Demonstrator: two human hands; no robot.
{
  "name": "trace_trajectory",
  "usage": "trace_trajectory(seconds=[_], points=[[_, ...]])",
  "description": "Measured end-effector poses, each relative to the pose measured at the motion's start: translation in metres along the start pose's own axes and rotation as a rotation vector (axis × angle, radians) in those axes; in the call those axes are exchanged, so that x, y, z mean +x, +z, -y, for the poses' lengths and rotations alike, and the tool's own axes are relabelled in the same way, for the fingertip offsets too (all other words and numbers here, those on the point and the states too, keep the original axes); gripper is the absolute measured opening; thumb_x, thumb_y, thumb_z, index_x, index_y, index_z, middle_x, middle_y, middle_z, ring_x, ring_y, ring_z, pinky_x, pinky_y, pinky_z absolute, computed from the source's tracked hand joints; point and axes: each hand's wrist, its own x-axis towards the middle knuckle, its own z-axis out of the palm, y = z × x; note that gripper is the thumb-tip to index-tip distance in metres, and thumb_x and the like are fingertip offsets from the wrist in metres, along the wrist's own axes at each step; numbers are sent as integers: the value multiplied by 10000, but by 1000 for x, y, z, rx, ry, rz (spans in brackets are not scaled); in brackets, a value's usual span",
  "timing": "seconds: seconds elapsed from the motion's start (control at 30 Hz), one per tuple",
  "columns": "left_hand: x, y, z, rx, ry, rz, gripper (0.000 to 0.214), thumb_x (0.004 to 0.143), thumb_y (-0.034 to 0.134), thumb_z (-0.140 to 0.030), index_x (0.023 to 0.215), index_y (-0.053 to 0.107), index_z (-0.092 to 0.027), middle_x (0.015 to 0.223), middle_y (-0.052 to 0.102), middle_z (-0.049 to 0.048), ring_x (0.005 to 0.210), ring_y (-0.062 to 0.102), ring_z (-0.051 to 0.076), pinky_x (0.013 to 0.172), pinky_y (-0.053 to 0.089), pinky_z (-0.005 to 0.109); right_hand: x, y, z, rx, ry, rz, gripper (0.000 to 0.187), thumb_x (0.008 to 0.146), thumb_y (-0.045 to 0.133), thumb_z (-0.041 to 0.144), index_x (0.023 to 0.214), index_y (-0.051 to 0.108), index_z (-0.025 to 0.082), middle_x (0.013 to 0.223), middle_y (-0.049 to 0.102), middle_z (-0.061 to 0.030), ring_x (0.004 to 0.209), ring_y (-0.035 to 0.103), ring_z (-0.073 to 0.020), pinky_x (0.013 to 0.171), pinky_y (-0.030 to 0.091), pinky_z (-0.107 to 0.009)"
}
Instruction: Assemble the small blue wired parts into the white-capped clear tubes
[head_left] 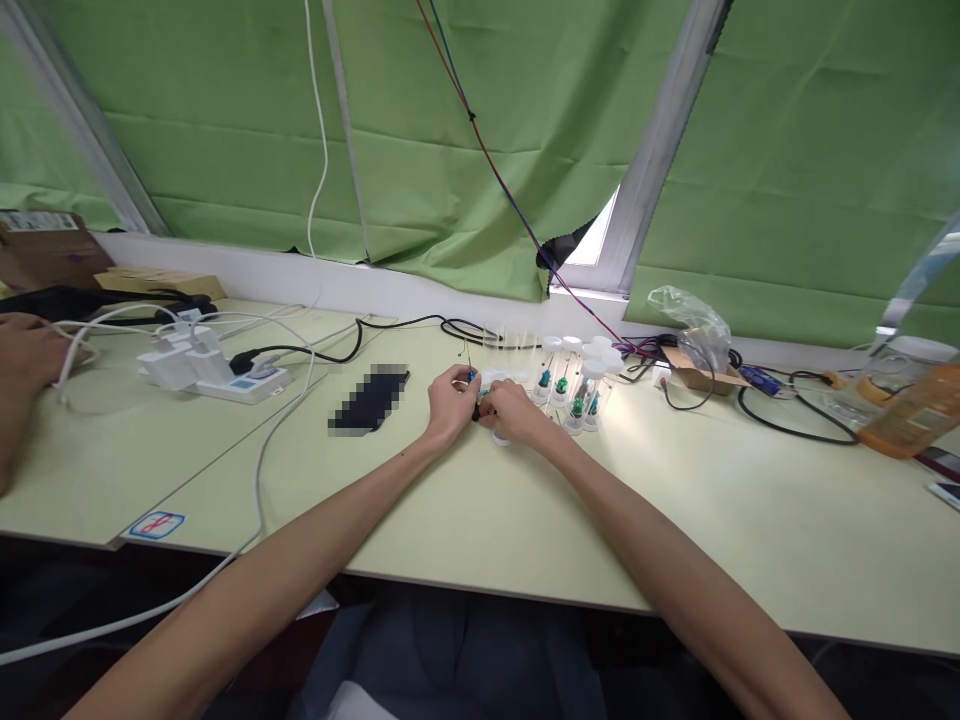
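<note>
The left hand has its thumb and finger pinched close together on a small blue piece, with a thin wire poking up. The right hand is just beside it, fingers bent in. I cannot tell if they grip anything.

The blue piece is left of the capped tubes, near them. It is out in the open, so I think the work on it is not done. The capped tubes have blue and green bits inside and white tops on, so those look done to me. I cannot tell how many are left.

Just left of the capped tubes, behind the hands, are some faint clear tubes. They are so see-through that I cannot count them. The right hand hides most of a white round thing under it. Farther left of the capped tubes is a dark thing, all blurred into squares. Farthest left, another person's hand is cut off by the edge.
</note>
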Motion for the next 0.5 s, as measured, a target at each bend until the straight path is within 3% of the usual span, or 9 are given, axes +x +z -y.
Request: trace_trajectory(seconds=[0.5], points=[[-1,0,-3,10,12,19,205,756,618,-336,852,669,-163,801,665,38,572,561,122,578,457,256,2,13,-7,150,-48,-86,140,786,580,57,687,636,139,744,534,-50,792,471,-185,669,318,-268]])
